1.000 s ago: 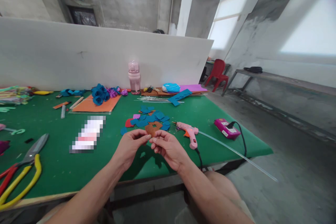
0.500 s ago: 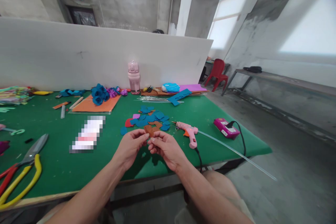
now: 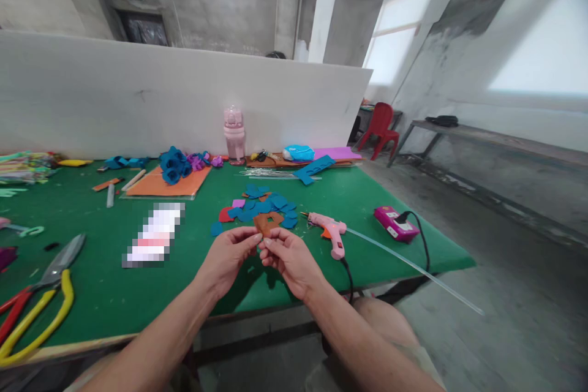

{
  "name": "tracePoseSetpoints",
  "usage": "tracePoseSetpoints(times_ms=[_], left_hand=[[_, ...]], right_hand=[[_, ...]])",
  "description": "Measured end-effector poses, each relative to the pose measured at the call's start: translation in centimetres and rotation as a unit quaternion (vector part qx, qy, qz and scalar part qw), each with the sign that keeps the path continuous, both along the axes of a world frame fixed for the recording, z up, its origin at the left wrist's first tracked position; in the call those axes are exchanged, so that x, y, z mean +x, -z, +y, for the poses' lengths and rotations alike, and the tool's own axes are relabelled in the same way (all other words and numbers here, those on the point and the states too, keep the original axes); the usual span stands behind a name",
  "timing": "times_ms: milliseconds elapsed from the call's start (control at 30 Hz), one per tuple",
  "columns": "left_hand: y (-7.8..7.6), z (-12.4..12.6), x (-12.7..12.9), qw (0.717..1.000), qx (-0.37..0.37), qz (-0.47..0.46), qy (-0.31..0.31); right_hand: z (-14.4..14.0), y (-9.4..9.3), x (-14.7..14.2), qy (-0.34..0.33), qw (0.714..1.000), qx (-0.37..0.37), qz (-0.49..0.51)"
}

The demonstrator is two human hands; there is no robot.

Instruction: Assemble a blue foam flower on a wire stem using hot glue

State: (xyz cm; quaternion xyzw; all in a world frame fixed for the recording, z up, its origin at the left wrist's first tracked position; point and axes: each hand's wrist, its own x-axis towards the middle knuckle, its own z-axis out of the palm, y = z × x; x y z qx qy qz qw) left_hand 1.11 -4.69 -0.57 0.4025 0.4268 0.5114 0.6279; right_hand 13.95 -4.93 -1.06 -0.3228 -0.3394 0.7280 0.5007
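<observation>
Between my fingertips is a small brown felt piece point(image 3: 263, 224), held up over the table. My left hand point(image 3: 235, 255) pinches its left side, thumb against fingers. From the right, my right hand point(image 3: 289, 259) pinches its lower edge, with the fingers curled. Just beyond my hands lies a loose pile of blue felt pieces point(image 3: 250, 213), mixed with some brown ones, a red piece point(image 3: 225, 215) and a pink piece point(image 3: 238, 203). A pink glue gun point(image 3: 329, 229) rests to the right of my right hand, with a long clear glue stick point(image 3: 404, 261) out of its back.
Large shears point(image 3: 57, 269) with red and yellow handles lie at the left. A magenta power box point(image 3: 395, 224) sits at the right with a black cord. Blue felt flowers point(image 3: 174, 164) rest on an orange sheet point(image 3: 184, 185). A pink bottle point(image 3: 235, 138) stands by the white board point(image 3: 184, 98).
The brown piece has turned slightly between my fingertips and shows more of its face. Both hands stay in nearly the same place.
</observation>
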Motion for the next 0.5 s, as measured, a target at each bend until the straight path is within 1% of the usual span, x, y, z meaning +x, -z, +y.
tracePoseSetpoints(times_ms=[500], left_hand=[[-0.24,-0.10,0.09,1.000,-0.002,-0.002,-0.015]], right_hand=[[-0.11,0.15,-0.19,0.018,1.000,0.018,-0.018]])
